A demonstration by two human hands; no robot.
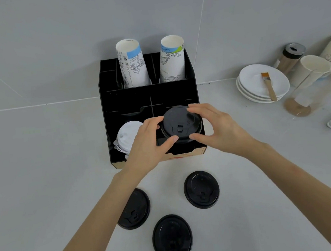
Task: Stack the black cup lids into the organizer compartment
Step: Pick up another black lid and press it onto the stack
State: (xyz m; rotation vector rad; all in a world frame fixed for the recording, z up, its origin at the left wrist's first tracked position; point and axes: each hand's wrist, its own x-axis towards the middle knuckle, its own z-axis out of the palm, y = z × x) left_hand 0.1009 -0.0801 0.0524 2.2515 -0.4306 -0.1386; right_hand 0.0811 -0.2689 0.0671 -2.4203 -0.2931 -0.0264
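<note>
A black organizer (130, 100) stands against the wall. Over its front right compartment sits a stack of black cup lids (180, 124), held between both hands. My left hand (148, 141) grips the stack's left side with thumb below and fingers above. My right hand (215, 126) grips its right side. Three more black lids lie on the counter in front: one (137, 211) partly under my left forearm, one (201, 189) to the right, one (172, 239) nearest me.
White lids (128, 134) fill the organizer's front left compartment. Two stacks of paper cups (132, 63) stand in its back slots. At the right are stacked white plates (257, 84) with a brush (269, 86), a shaker jar (289, 56), cups and a glass.
</note>
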